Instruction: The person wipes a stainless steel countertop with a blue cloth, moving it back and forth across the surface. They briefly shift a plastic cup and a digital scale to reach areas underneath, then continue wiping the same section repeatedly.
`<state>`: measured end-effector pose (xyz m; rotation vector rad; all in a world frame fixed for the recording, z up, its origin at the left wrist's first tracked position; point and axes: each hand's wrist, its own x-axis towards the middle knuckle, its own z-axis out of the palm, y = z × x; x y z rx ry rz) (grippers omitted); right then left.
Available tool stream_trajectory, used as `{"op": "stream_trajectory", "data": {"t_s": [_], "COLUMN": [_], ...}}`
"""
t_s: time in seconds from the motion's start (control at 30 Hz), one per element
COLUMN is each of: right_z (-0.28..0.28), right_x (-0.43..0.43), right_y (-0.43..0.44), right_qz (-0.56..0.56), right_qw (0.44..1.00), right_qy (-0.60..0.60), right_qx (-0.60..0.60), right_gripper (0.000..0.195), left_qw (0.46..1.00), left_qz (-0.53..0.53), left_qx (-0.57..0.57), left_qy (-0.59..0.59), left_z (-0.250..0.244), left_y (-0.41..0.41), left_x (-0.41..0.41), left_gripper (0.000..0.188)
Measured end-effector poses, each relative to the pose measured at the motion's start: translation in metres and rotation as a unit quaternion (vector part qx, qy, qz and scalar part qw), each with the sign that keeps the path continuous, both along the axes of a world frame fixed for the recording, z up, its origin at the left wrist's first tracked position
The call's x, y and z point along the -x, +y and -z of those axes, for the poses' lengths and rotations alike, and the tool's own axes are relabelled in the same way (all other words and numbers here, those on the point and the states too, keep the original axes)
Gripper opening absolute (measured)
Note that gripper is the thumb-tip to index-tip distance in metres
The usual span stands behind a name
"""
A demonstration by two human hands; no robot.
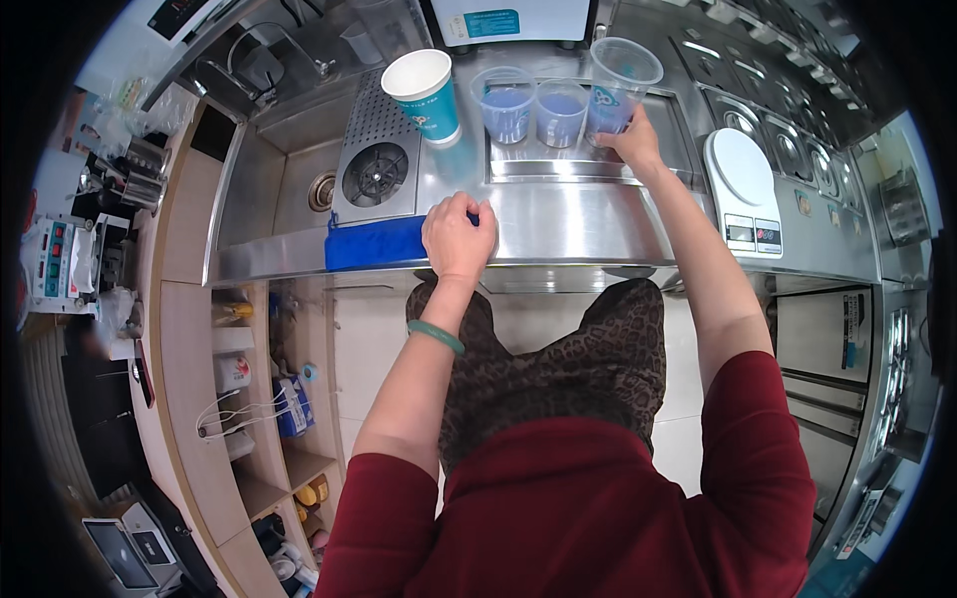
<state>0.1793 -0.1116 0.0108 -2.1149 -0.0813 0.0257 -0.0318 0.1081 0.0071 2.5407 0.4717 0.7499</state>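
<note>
My right hand [635,146] has its fingers around the lower part of a tall clear plastic cup [620,82], whose lower part looks blue-violet. Left of it stand two clear plastic cups with blue-violet contents, a smaller one [561,119] and a wider one [508,112]. A teal and white paper cup [430,105] is farther left on the steel counter. My left hand [460,235], curled, rests at the counter's front edge beside a folded blue cloth [377,243]; its fingertips are partly hidden, with a bit of blue showing at them.
A white digital scale [744,187] sits right of my right forearm. At the left are a cup rinser [375,174], a steel sink [288,164] and a faucet [262,93]. A white machine [512,19] stands at the back, and lidded steel containers [785,142] line the right.
</note>
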Motion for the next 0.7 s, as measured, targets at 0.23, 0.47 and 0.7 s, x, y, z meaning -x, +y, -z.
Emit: {"op": "stream_trajectory", "data": {"t_s": [0.23, 0.47, 0.7], "right_z": [0.004, -0.0038, -0.0032], "right_x": [0.0018, 0.0088, 0.0073], "right_y": [-0.0017, 0.0026, 0.0016], "right_qz": [0.006, 0.008, 0.007], "right_qw": [1.0, 1.0, 1.0], "right_qy": [-0.025, -0.006, -0.015], "right_qx": [-0.006, -0.011, 0.016], "right_gripper": [0.071, 0.068, 0.068], "left_qw": [1.0, 1.0, 1.0], "left_qz": [-0.002, 0.002, -0.001], "left_qx": [0.012, 0.016, 0.012], "left_qy": [-0.004, -0.009, -0.002], "left_z": [-0.0006, -0.0011, -0.0005], "left_y": [-0.001, -0.0005, -0.0008], "left_x": [-0.0002, 0.0009, 0.0006], "left_gripper": [0.024, 0.024, 0.023]}}
